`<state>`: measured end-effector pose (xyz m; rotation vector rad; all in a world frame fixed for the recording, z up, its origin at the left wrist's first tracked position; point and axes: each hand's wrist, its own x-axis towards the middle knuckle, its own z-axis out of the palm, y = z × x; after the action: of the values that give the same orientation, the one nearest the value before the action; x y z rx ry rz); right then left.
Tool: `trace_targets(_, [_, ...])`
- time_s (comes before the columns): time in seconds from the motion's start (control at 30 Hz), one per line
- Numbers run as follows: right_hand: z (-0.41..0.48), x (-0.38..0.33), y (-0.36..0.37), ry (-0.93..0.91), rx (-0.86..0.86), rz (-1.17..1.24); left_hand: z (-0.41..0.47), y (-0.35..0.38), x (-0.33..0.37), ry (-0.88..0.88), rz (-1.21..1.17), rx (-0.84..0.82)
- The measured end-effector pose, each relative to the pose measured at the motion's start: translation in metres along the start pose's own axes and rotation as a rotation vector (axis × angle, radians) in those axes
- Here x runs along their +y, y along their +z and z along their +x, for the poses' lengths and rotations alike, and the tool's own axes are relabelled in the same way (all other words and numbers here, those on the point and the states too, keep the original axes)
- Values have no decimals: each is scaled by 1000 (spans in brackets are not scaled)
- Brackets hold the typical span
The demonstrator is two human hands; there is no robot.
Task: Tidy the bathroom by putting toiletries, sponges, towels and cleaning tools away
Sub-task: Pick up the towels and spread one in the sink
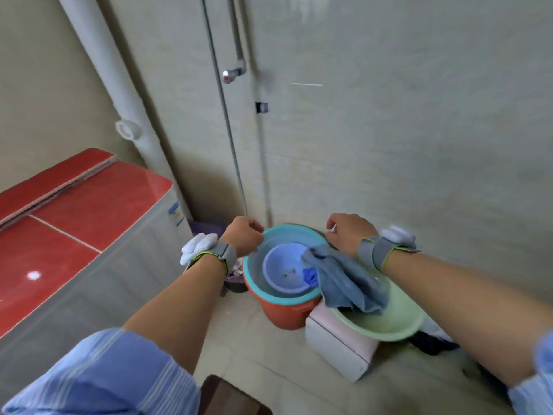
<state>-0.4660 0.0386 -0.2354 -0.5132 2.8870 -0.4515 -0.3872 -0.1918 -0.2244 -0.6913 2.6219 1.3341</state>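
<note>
A teal basin (254,283) sits on top of an orange bucket (287,313) on the floor by the wall. Inside the basin lies a smaller lilac basin (278,265) with a small blue item (309,275) at its right. A blue-grey towel (344,280) hangs over the teal basin's right rim and onto a pale green basin (386,324). My left hand (244,236) grips the teal basin's left rim. My right hand (350,233) is curled at the right rim beside the towel; what its fingers hold is hidden.
A washing machine with a red lid (74,214) stands at the left. The green basin rests on a pink-and-white box (338,339). A white drain pipe (119,94) and a thin metal pipe (227,121) run down the wall. A dark bin (236,283) stands behind the bucket.
</note>
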Motion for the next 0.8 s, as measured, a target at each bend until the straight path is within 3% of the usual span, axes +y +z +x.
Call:
trace_targets(0.33, [-50, 164, -18, 530, 49, 62, 78, 145, 99, 243, 130, -399])
trace_targets(0.53, [-72, 224, 1, 677, 13, 84, 98, 219, 112, 222, 177, -541])
trace_targets(0.8, [-31, 284, 52, 702, -128, 130, 157, 274, 93, 82, 227, -534])
